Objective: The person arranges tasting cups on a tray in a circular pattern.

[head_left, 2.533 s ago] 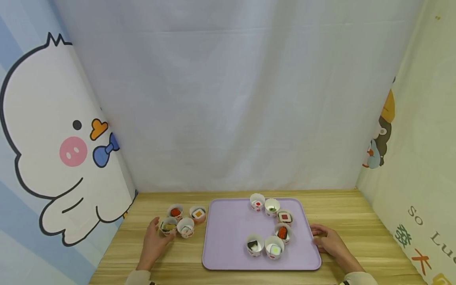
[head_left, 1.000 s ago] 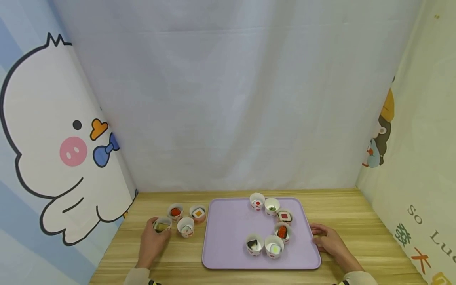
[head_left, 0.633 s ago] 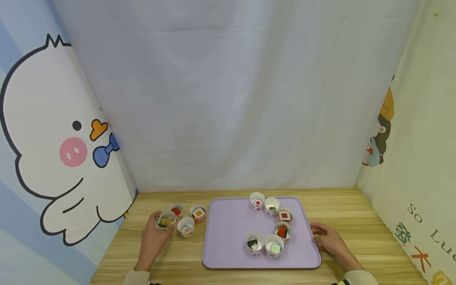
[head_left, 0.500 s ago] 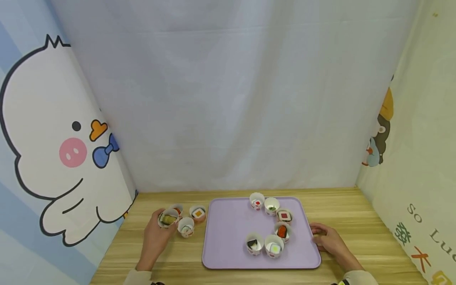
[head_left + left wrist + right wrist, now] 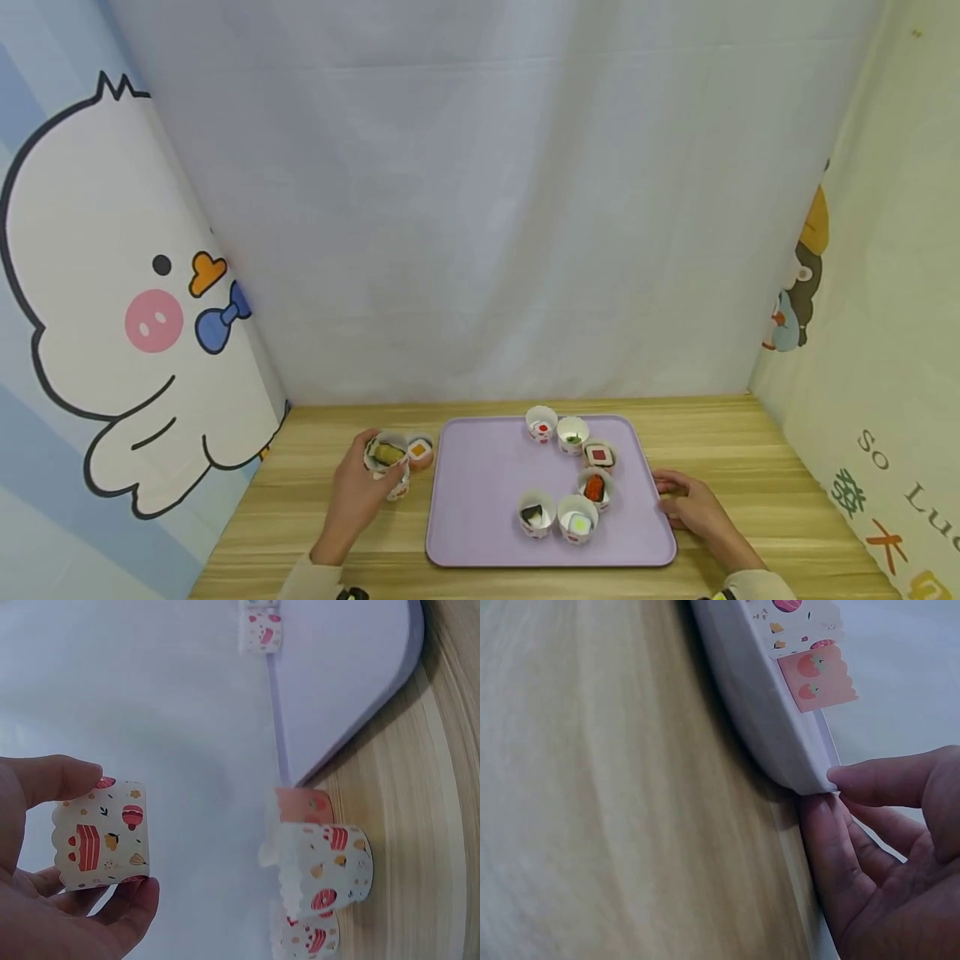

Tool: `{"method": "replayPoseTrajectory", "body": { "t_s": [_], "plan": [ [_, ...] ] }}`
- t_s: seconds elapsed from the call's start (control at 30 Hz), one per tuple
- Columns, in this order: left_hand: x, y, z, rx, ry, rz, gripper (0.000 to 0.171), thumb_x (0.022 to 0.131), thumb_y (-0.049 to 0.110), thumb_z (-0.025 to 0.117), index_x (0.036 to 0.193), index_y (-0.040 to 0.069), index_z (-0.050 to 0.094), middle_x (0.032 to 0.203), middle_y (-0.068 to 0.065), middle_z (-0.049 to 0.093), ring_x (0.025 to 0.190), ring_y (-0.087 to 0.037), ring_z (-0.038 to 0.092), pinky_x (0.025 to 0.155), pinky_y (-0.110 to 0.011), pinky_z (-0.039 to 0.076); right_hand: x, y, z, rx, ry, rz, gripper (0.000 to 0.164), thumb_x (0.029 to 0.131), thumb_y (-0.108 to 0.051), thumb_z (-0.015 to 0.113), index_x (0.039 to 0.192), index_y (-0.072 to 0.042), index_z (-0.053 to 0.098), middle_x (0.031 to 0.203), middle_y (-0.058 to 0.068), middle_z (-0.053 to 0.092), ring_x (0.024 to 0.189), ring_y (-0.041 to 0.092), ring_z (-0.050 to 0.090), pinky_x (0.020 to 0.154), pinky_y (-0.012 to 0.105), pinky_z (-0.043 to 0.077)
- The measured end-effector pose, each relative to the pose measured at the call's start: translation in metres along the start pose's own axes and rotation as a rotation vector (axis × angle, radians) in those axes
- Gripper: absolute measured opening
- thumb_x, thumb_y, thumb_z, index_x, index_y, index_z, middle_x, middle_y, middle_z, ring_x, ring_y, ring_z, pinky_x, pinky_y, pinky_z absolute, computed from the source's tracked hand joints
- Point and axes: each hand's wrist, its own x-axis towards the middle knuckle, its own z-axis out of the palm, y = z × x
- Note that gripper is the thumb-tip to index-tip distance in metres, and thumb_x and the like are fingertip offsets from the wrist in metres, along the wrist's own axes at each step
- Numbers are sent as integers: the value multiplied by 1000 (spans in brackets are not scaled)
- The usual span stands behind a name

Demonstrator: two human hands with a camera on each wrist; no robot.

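Thumb and fingers of my left hand (image 5: 356, 492) grip a white patterned paper baking cup (image 5: 109, 840) that holds a sushi piece (image 5: 387, 454) with a yellow-green top. It is lifted over the group of cups at the left of the table. Below it a white cup (image 5: 399, 488) is partly covered by my hand, and a pink cup (image 5: 421, 452) with an orange-centred roll stands just right. The cup with red topping is hidden in the head view. My right hand (image 5: 697, 508) pinches the right rim of the lilac tray (image 5: 480, 500), fingers above and below it.
Several sushi cups stand on the tray's right half: two white cups (image 5: 542, 425) at the back, a pink cup (image 5: 600, 457), a cup with red topping (image 5: 595, 489), and two cups (image 5: 577, 522) in front. A white curtain (image 5: 480, 250) hangs behind the wooden table (image 5: 465, 583).
My left hand has taken the yellow-green sushi cup from its place at the left, raised it and carried it right over the other cups. My right hand has stayed on the tray rim.
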Motion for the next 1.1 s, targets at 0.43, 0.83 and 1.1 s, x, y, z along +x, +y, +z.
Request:
{"method": "replayPoseTrajectory", "body": {
  "t_s": [0.43,0.83,1.1],
  "plan": [
    [-5,26,35,-69,-129,51,66,81,23,77,137,6,49,119,-16,65,94,-21,62,75,-35,51,0,2,-1,-6,7,15,58,78,9,62,134,10,49,110,17,59,81,14,61,65,33,57],
    [-7,23,70,-47,-241,152,62,81,24,76,135,6,51,130,-18,60,120,-36,56,93,-51,48,-1,1,0,7,2,7,59,78,9,61,135,11,48,113,21,59,83,15,61,66,35,58],
    [-13,20,94,-6,-277,195,61,77,21,77,130,3,52,121,-15,64,106,-27,62,86,-40,51,1,1,0,-9,3,16,59,78,8,62,136,9,48,113,20,61,83,15,63,66,35,58]
  ]
}}
